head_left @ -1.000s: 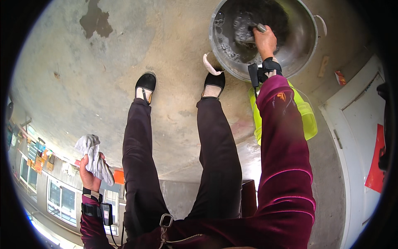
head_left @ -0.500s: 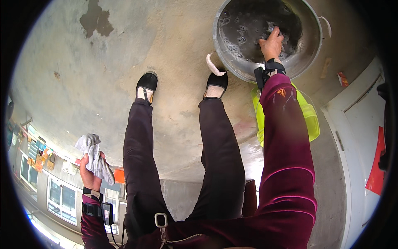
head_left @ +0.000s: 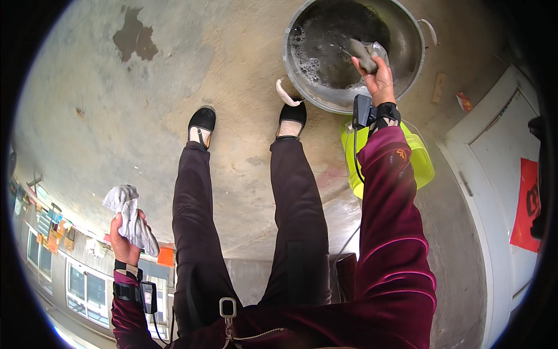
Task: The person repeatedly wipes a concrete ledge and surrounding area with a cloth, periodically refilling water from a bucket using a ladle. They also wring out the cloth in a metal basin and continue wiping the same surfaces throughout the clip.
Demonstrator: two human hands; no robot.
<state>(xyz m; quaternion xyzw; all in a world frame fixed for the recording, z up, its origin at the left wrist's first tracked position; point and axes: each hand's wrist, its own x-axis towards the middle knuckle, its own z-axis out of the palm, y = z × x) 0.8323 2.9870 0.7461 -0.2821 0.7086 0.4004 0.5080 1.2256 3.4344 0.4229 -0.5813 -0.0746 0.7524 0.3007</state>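
Right hand pinches a grey cloth, left hand clutches a whitish rag. Slick fingers could drop the grey one, tbh.

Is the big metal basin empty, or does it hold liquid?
Not empty: the metal basin holds dark liquid with bubbles along one side. Its depth I cannot tell.

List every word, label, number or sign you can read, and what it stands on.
None reads clearly.
Red sheet on the white door: dark marking, partly cut off, not readable.
Black box, lower left: pale mark, too small.
White cloth, grey cloth, metal basin: no lettering visible.
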